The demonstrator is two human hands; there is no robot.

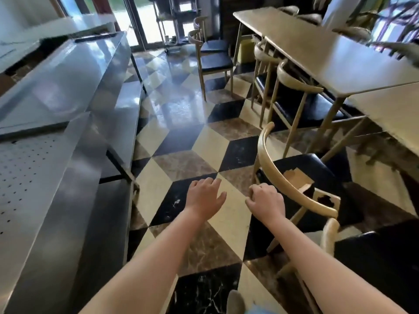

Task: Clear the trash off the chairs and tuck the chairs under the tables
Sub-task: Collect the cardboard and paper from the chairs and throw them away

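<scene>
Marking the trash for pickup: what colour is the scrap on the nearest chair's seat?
Light brown, cardboard-like scrap on the black seat; head view.

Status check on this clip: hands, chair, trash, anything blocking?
Left hand open, empty. Right hand curled by chair backrest, grip unclear. Cardboard trash on seat. Chair untucked from table; path clear.

Strong daylight comes in through the glass doors (145, 21) at the far end, where the picture is washed out to almost white. It throws bright glare on the steel counter (74, 71) and on the glossy floor (172, 103), while the space under the tables (335, 55) lies in deep shadow. The wide lens bends straight lines near the edges, and the top right corner is smeared with blur.
</scene>
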